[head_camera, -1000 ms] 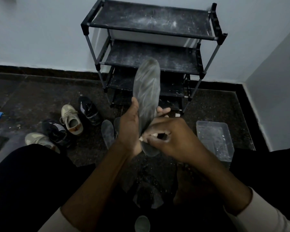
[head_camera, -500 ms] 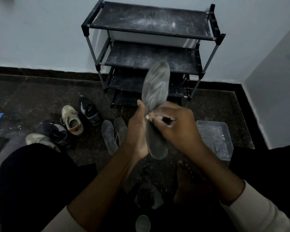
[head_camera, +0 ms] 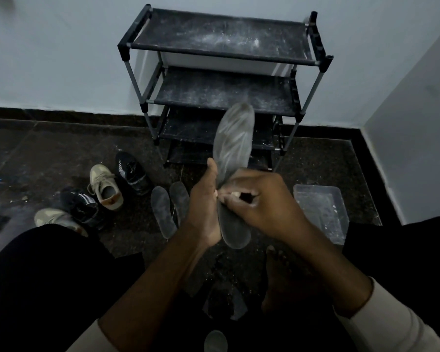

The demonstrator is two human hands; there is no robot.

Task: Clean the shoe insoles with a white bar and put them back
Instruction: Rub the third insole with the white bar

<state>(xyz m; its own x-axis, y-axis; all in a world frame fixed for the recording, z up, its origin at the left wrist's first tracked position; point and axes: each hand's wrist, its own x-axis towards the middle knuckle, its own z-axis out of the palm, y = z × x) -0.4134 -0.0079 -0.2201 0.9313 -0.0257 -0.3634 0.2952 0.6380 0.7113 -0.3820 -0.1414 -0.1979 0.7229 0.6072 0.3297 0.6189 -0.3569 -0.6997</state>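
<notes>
Your left hand (head_camera: 203, 207) grips the insole (head_camera: 235, 138) by its edge and holds it upright. Your right hand (head_camera: 264, 207) pinches the white bar (head_camera: 235, 193) against the face of the insole.

In the last second that right grip has climbed from the heel end to the middle. The heel now shows bare below both hands, and the toe has tipped a little to the right. White streaks cover the toe half.

I judge you are mid-scrub on this insole, and putting it back has not begun.

Just beyond your hands, two more insoles (head_camera: 163, 212) lie side by side on the floor (head_camera: 61, 153). A clear tub (head_camera: 320, 214) sits to their right and the shoes (head_camera: 104, 189) to their left. I cannot tell whether those shoes have insoles in them.

Farthest off, the rack (head_camera: 219, 39) stands against the wall, its shelves dusted white.
</notes>
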